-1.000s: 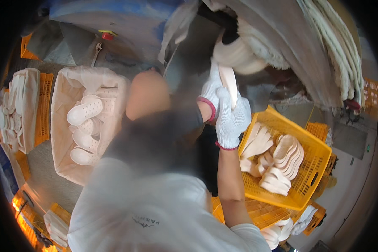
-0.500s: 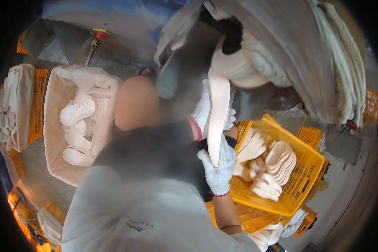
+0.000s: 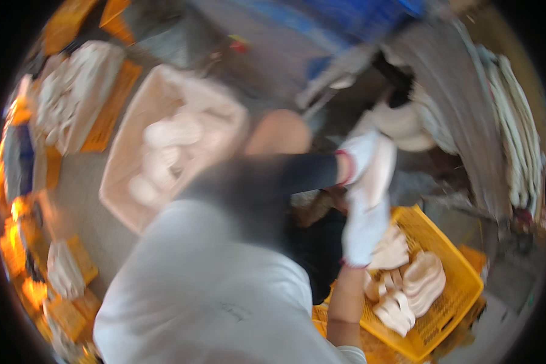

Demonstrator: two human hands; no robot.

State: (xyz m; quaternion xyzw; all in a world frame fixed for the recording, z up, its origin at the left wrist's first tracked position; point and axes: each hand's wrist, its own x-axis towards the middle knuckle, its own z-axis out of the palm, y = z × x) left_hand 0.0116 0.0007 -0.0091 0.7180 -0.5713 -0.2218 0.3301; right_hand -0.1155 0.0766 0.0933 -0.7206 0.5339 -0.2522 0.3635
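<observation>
A pale pink shoe sole is held at an angle between my two white-gloved hands, blurred by motion. My left hand, with a red cuff, closes on its far part. My right hand grips the near end, its fingers smeared. Just beyond the sole is a pale, rounded, wheel-like part, partly covered by hanging grey cloth. I cannot tell whether sole and wheel touch.
Right of my right forearm stands a yellow crate with stacked pale soles. At left, a cloth-lined bin holds perforated white clogs. More filled yellow crates line the far left. My knee is beside the bin.
The view has swung, so the surroundings sit further right and are blurred. The sole, upright and side-on before, now tilts and appears shorter; both hands remain on it.
</observation>
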